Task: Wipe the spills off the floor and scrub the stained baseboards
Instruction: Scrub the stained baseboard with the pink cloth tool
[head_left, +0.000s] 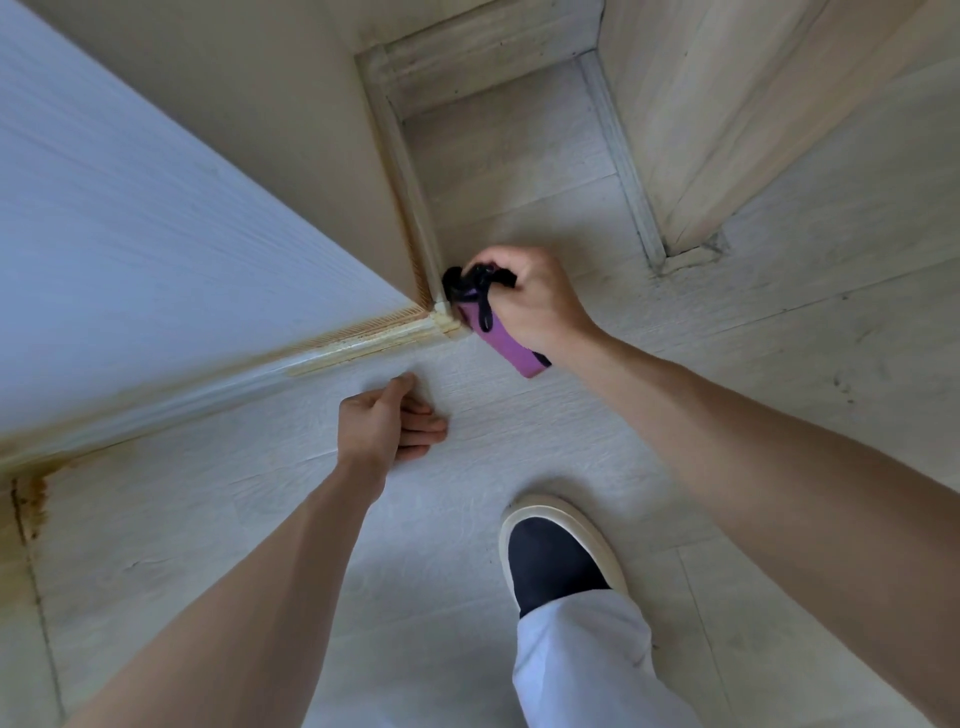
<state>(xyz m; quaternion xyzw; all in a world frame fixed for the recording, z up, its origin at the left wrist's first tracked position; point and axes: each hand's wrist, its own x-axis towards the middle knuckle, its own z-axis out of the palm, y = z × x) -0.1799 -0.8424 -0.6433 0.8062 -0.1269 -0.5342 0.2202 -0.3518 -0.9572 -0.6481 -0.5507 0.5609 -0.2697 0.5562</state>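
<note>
Two hands in view. Right hand (530, 299): curled round purple brush (498, 338), black head end pressed at outer corner of baseboard (363, 343). Baseboard: pale, brown-orange staining along top edge on both runs meeting at corner; heavier rust-coloured stain on floor (519, 436) at far left. Left hand (387, 423): resting on pale wood-grain floor just beside baseboard, fingers loosely bent, holding nothing. Dark shoe (556, 556) with cream sole, pale trouser leg (582, 665), lower centre.
</note>
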